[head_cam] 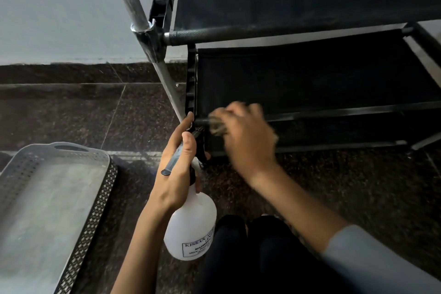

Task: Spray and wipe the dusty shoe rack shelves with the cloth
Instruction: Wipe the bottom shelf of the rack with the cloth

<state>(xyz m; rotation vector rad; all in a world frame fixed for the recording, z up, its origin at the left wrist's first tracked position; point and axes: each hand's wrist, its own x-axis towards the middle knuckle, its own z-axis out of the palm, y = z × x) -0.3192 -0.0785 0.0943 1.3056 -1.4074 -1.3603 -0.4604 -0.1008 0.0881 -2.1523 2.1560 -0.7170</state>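
Note:
The shoe rack (298, 31) has black fabric shelves on metal tubes and fills the upper right. My left hand (176, 172) grips the neck of a white spray bottle (191, 227), which has a black trigger head and stands by the rack's lower left corner. My right hand (245, 136) is blurred. It holds a bunched greyish cloth (216, 124) against the front bar of the lower shelf (310, 83) at its left end.
A grey perforated plastic tray (47, 210) lies on the dark speckled stone floor (83, 112) at the lower left. A pale wall (59, 7) rises behind. My dark-trousered knees (250, 246) are at the bottom centre.

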